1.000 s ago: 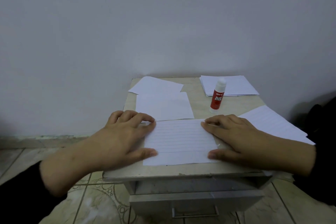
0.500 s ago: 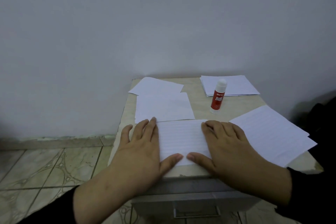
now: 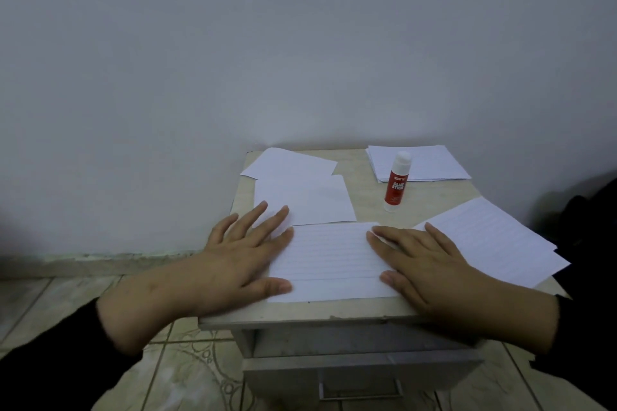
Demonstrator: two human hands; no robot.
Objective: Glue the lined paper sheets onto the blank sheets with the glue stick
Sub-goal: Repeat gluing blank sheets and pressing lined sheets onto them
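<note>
A lined paper sheet (image 3: pixel 330 260) lies flat at the front of the small table (image 3: pixel 364 203). My left hand (image 3: pixel 243 260) presses its left edge with straight, spread fingers. My right hand (image 3: pixel 424 264) lies flat on its right edge. A red glue stick (image 3: pixel 396 185) with a white cap stands upright behind the sheet, apart from both hands. Two blank sheets (image 3: pixel 310 200) lie behind my left hand. More lined sheets (image 3: pixel 494 240) lie at the right, and a stack of paper (image 3: pixel 430 162) sits at the back right.
The table stands against a plain wall. Its front edge is just below my hands, with a drawer and handle (image 3: pixel 360 390) underneath. Tiled floor (image 3: pixel 66 304) shows on the left. A dark object (image 3: pixel 581 213) sits at the far right.
Both hands slid outward from the middle of the lined sheet toward its left and right edges, fingers staying flat. The sheet and the glue stick stayed put.
</note>
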